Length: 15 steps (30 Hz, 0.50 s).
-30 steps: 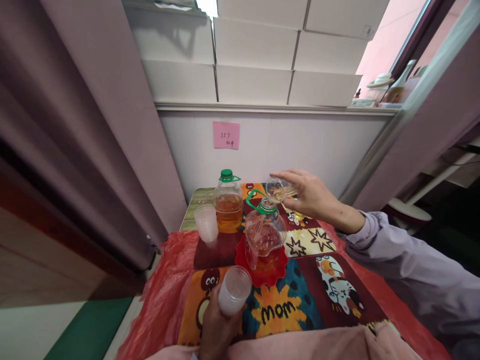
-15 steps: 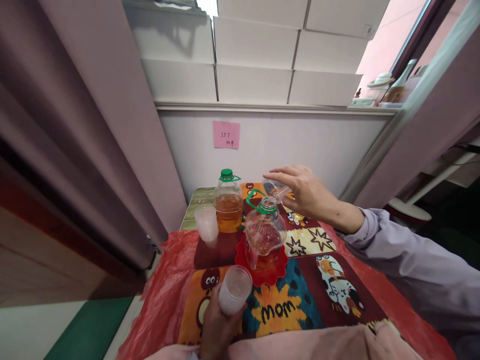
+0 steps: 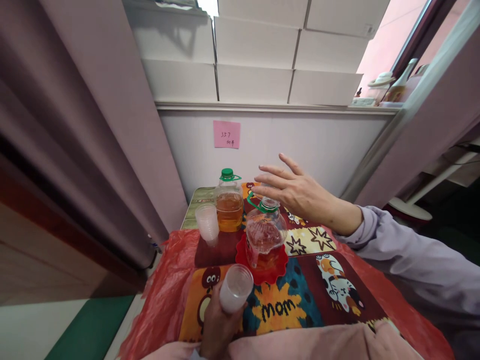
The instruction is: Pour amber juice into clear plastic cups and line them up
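Note:
My left hand (image 3: 214, 325) is closed round a clear plastic cup (image 3: 235, 289), held tilted near the front of the table. My right hand (image 3: 296, 194) hovers over the open mouth of a clear oil bottle (image 3: 264, 235) with a green ring handle. Its fingers are stretched out and spread. No cup shows under them. The bottle stands on a red dish (image 3: 278, 272) and holds a little amber liquid. Behind it stands a second bottle (image 3: 228, 206) with a green cap, about half full of amber liquid. A stack of clear cups (image 3: 207, 223) sits left of that.
A colourful mat (image 3: 300, 295) reading "mom" lies over a red plastic sheet (image 3: 165, 295) on the small table. A grey curtain (image 3: 93, 125) hangs on the left. A pink note (image 3: 226, 134) is stuck on the wall, with white boxes (image 3: 255, 50) above.
My right hand held a small clear cup tipped at the bottle's mouth; now its fingers have spread out above the mouth and the cup is out of sight. My left hand has stayed put.

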Motion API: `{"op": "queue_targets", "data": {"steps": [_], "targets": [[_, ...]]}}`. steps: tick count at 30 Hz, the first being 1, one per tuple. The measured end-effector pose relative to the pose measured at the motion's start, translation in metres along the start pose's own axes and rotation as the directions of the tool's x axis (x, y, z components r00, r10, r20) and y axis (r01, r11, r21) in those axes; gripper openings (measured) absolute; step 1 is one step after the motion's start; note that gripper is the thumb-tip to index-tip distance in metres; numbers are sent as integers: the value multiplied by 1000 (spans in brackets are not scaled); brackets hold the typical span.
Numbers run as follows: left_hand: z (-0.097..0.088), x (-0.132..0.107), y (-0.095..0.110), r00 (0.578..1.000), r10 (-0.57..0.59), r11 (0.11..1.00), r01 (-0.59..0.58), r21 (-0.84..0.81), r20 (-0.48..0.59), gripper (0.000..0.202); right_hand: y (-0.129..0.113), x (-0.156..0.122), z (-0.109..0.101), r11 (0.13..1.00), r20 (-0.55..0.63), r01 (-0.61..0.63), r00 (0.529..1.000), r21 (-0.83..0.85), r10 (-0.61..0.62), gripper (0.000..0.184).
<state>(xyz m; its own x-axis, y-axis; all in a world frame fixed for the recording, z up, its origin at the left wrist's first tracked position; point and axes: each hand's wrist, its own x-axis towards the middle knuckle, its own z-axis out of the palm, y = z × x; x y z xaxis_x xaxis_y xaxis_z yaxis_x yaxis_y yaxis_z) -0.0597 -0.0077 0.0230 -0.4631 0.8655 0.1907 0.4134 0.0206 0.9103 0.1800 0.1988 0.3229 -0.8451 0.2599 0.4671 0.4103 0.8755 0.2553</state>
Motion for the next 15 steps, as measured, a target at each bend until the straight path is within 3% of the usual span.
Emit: {"op": "queue_targets", "data": {"steps": [2,4,6,8,10,13,15], "targets": [[0,0,0,1000,10,1000,-10,-1,3,46,-5,-5,-5,998,-36,-52,998,29,54,64],[0,-1,0,1000,17,1000,-17,-2,7,44,-17,-16,-9,976,-137,-195,969,96,207,58],[0,-1,1,1000,23,1000,-23,-2,13,43,-42,-31,-7,899,-279,-348,865,265,417,61],[1,-2,2,999,29,1000,-29,-3,20,45,-76,-49,6,751,-361,-383,700,538,616,78],[1,-2,2,999,31,1000,-31,-4,30,49,-115,-64,30,568,-321,-296,590,768,741,92],[2,-3,0,997,34,999,-35,8,62,50,-167,-81,76,323,-123,-265,569,909,813,83],[2,-4,-3,996,42,999,-42,8,84,51,-192,-87,103,246,-32,-309,563,919,826,78]]}}
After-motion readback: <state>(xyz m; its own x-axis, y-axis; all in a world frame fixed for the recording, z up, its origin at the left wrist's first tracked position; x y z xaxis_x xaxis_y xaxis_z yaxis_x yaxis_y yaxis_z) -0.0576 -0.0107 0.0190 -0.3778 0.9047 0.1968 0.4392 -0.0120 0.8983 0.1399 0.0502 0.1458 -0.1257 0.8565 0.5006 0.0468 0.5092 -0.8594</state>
